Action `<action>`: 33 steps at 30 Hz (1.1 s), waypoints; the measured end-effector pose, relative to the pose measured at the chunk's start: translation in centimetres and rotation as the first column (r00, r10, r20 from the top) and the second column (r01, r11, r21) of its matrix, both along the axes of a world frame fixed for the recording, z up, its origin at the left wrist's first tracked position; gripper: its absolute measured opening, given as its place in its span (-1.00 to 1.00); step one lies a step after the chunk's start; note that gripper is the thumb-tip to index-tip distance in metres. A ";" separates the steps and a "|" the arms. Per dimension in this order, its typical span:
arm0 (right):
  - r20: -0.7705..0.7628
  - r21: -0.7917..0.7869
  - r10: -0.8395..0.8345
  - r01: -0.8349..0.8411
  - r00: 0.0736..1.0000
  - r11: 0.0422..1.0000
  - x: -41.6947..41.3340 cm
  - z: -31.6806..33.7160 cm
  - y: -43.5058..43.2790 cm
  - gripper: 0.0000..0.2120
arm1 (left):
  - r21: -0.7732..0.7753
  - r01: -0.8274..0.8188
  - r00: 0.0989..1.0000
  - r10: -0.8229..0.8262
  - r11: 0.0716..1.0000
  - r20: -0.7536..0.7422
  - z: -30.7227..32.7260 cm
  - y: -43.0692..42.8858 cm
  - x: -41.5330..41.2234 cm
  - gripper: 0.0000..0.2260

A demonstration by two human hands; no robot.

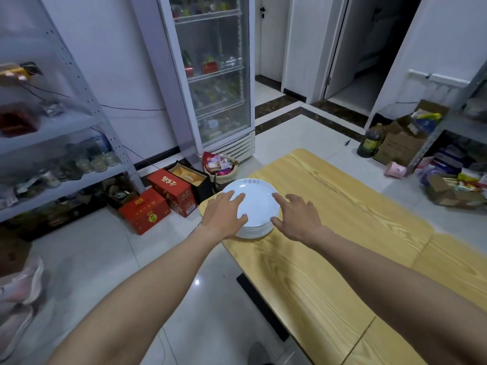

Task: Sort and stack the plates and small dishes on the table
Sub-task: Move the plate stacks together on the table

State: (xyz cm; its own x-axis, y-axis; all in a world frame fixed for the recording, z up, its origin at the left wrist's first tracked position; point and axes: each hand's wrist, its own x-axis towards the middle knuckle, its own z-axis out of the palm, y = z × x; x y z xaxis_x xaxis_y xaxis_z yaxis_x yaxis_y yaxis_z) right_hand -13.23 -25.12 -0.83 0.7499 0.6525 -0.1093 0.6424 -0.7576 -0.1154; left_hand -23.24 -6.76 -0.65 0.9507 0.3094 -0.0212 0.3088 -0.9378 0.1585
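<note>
Plates (257,204) stacked, faces up, table (342,219) corner

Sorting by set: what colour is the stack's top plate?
White top plate, bluish marks at far rim; head view.

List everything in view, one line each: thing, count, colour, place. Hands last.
plates: one stack, number unclear, white, table's left corner
table: one, light wood, right of centre
fridge: one, white, glass door, back wall
boxes: two, red, floor left of table
basket: one, tan, floor before fridge
shelf: one, grey, left wall
bottle: one, dark, floor far right
cup: one, pink, floor right
left hand: fingers resting on top plate's left side
right hand: fingers spread at stack's right edge
</note>
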 end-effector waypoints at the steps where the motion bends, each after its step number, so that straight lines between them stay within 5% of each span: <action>1: -0.038 0.032 -0.032 0.033 0.999 0.999 0.6 -0.2 0.6 -0.36 | -0.047 -0.025 1.000 0.024 0.999 -0.003 -0.4 0.8 0.6 -0.42; 8: -0.420 0.203 -0.187 0.292 0.888 0.935 3.4 -4.1 3.2 -0.32 | -0.334 -0.128 0.992 0.117 0.934 -0.053 -4.7 5.8 3.9 -0.38; 15: -0.670 0.242 -0.287 0.566 0.685 0.788 4.5 -8.6 5.4 -0.31 | -0.513 -0.180 0.981 0.115 0.839 -0.156 -9.1 10.4 6.9 -0.29; 19: -0.729 0.236 -0.306 0.644 0.612 0.727 5.0 -10.4 6.2 -0.33 | -0.668 -0.154 0.983 0.042 0.728 -0.180 -11.2 12.9 7.8 -0.22; 25: -0.804 0.304 -0.254 0.738 0.538 0.603 4.6 -11.9 6.9 -0.31 | -0.888 -0.120 0.992 0.029 0.443 -0.120 -13.3 13.9 7.7 -0.33; 33: -0.826 0.391 -0.209 0.800 0.523 0.456 3.9 -13.1 7.4 -0.31 | -0.931 -0.092 0.996 0.012 0.353 -0.094 -13.9 14.0 7.8 -0.34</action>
State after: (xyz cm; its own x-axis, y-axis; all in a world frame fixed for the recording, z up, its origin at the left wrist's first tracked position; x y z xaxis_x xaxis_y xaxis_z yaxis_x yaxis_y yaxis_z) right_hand -9.30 -17.73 -13.89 0.8816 0.2356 -0.4090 -0.3039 -0.3798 -0.8737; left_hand -15.43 7.29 -14.51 0.9175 0.1007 -0.3849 0.3972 -0.1795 0.9000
